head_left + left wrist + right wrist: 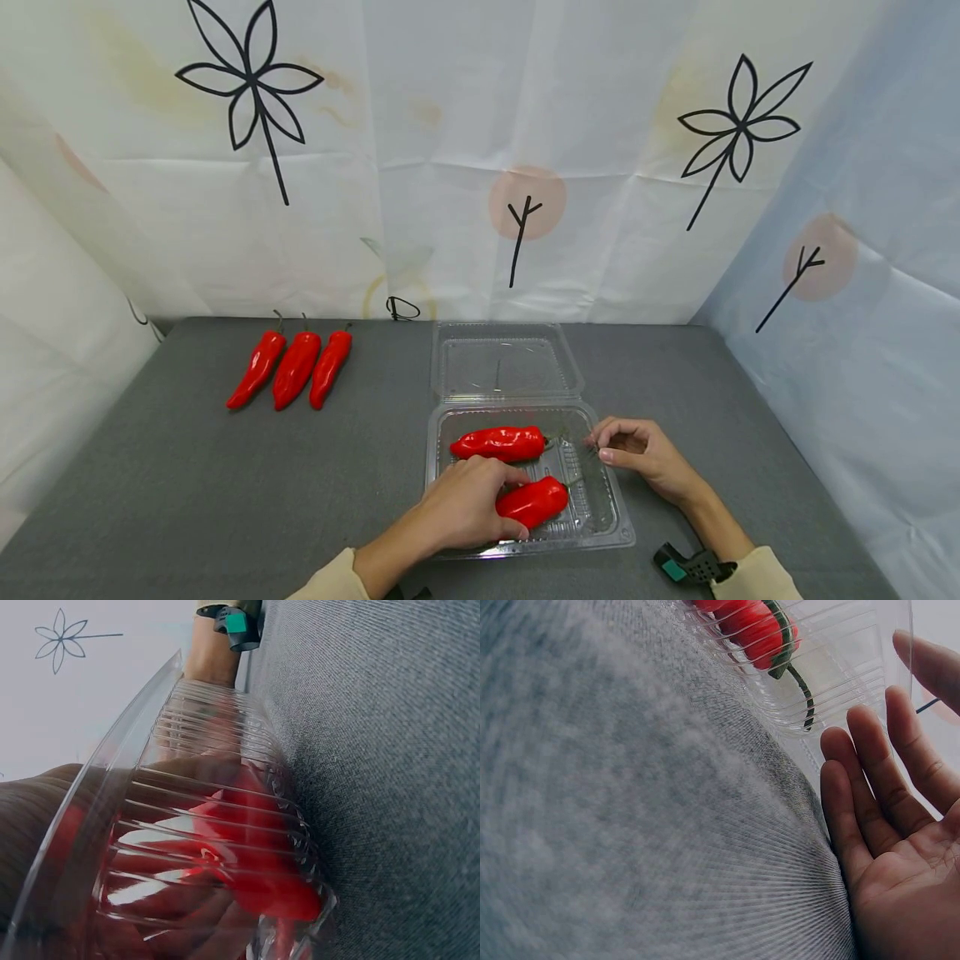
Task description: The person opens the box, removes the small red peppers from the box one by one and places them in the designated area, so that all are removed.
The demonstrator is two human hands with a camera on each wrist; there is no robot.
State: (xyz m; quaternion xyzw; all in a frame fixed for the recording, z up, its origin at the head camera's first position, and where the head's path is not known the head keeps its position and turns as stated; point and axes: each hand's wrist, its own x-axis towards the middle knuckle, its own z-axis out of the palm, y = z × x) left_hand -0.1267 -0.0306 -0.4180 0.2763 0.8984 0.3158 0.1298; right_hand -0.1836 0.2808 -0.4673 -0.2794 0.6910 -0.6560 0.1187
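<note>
A clear plastic clamshell container (626,533) lies with its lid folded back. Inside it are two long red peppers, the rear pepper (501,444) and the front pepper (534,502), stems pointing right. My left hand (468,500) reaches over the container's near left side and grips the front pepper between thumb and fingers; the left wrist view shows this pepper (255,847) through the ribbed plastic wall. On the right, my right hand (641,454) holds the container's side rim, thumb above and fingers (870,735) outside the wall.
Three more red peppers (296,369) lie side by side at the back left of the grey table (225,500). The open lid (510,362) extends toward the back. White patterned cloth (450,125) hangs behind and on both sides.
</note>
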